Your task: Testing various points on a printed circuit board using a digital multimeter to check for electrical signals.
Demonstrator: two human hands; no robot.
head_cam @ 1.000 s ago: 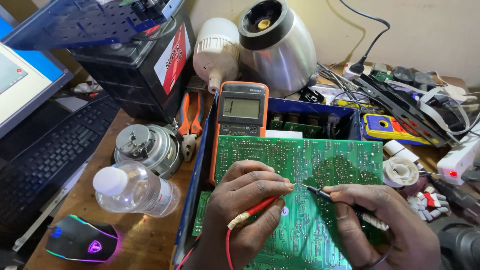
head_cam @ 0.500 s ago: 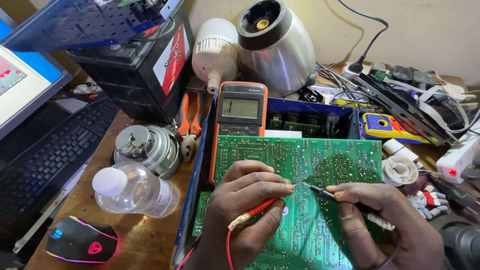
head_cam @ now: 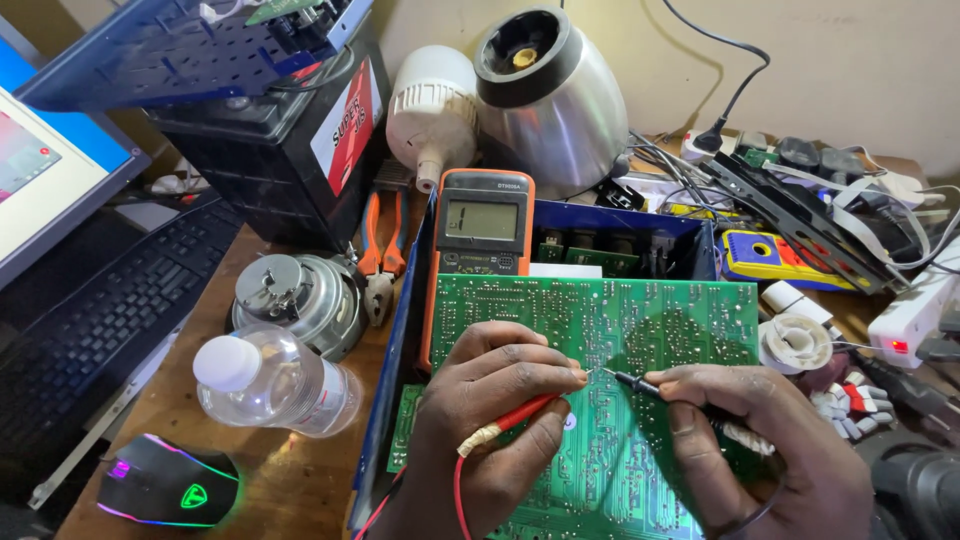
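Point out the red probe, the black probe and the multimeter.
red probe (head_cam: 522, 412), head view, on its red shaft under the left hand's fingers.
black probe (head_cam: 640, 383), head view, on its black tip end.
multimeter (head_cam: 483, 220), head view, on its grey screen.

Bright, even light w/ warm tint, source seems above and in front of the green circuit board (head_cam: 600, 330). Board itself sharp, solder dots crisp. Soft shadow under the hands at its lower edge. Behind the board, shiny metal dome (head_cam: 560, 100) shows broad glare streaks; left of the board, plastic bottle (head_cam: 270, 385) has small highlights. Far left of board, laptop screen (head_cam: 45, 170) overexposed, colours washed. Frame corners bend a bit, wide-angle. Lower right of board dark, slightly soft.
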